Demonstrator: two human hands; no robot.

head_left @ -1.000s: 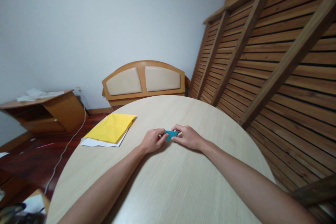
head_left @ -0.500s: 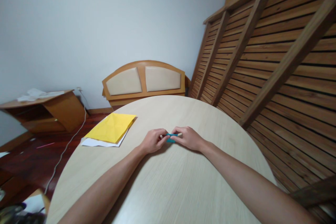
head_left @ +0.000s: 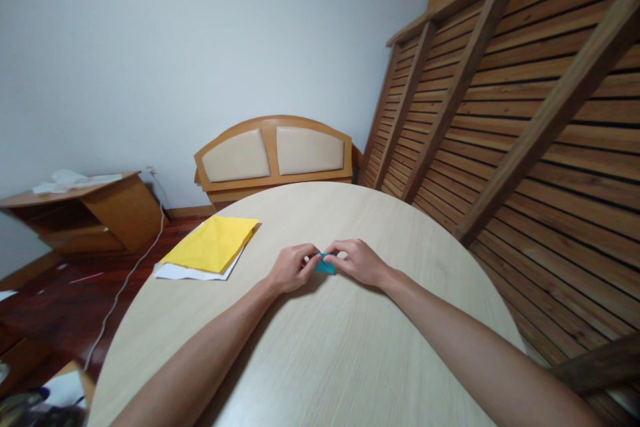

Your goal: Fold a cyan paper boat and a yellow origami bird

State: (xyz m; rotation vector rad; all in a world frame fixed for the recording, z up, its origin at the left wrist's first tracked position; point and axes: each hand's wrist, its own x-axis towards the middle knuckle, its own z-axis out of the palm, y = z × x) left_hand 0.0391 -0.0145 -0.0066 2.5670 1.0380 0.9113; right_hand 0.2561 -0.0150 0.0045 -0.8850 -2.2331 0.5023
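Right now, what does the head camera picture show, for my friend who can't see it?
Two bare hands, left hand and right hand, pinch a small blue folded paper on a round wooden table. Yellow paper lies on white sheets further left.

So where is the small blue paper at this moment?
In the head view, the small blue paper lies mid-table, pinched between the left hand and right hand, to the right of the yellow sheet.

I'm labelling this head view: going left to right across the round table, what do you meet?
Yellow creased paper sheet on white paper → left hand → small teal folded paper → right hand, all on the pale wooden round table.
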